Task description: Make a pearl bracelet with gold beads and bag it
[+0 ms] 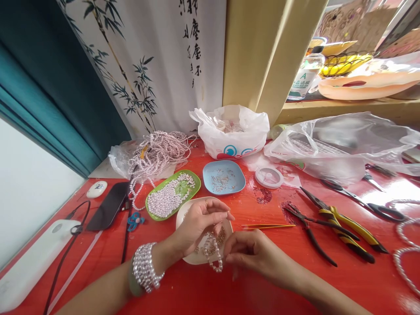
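Note:
My left hand (198, 224) has its fingers curled round the top of a short strand of pinkish pearl beads (213, 253), which dangles in a loop. Several rows of pearl bracelets (146, 267) circle my left wrist. To the right of the strand, my right hand (252, 253) is closed in a pinch; whatever its fingertips hold is too small to make out. Beneath the hands lies a cream dish (181, 221) with small beads in it, partly covered by my left hand.
A green tray (197, 190) of loose pearls and a blue dish (241, 180) of small metal findings stand behind. Tweezers (272, 226), pliers (344, 229) and scissors (364, 200) lie right. Left are heaped pearl strands (160, 153) and a phone (110, 206). Plastic bags (226, 139) line the back.

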`<state>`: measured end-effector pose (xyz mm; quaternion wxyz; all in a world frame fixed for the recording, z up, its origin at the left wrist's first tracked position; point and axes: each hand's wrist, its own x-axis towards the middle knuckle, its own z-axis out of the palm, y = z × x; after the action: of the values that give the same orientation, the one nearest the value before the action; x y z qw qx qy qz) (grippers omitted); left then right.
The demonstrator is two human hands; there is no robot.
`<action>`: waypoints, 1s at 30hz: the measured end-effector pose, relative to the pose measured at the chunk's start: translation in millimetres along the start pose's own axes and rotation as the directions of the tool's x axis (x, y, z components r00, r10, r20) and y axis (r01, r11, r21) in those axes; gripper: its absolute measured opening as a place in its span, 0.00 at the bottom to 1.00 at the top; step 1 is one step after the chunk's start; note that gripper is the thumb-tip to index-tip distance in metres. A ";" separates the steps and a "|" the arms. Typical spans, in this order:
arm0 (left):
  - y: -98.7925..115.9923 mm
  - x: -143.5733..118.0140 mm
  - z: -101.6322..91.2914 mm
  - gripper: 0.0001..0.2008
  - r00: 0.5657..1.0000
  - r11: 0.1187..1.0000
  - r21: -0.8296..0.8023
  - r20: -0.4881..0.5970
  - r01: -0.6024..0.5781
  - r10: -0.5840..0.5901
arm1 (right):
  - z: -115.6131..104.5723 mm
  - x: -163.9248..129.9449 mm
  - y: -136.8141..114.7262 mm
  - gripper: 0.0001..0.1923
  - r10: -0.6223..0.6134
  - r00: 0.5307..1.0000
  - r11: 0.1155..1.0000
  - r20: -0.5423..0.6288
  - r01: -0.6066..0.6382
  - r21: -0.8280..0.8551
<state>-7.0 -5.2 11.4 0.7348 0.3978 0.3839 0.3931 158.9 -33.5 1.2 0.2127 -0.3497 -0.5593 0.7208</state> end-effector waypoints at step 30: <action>-5.3 -10.3 5.7 0.07 0.981 0.882 0.451 -0.062 -0.136 0.183 | -7.8 -3.2 -12.9 0.12 -0.147 0.971 0.982 -0.190 0.166 0.091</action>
<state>-4.6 -17.9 11.5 0.5687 0.5647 0.4666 0.3741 165.8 -26.9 13.3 0.3375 -0.3571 -0.5244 0.6954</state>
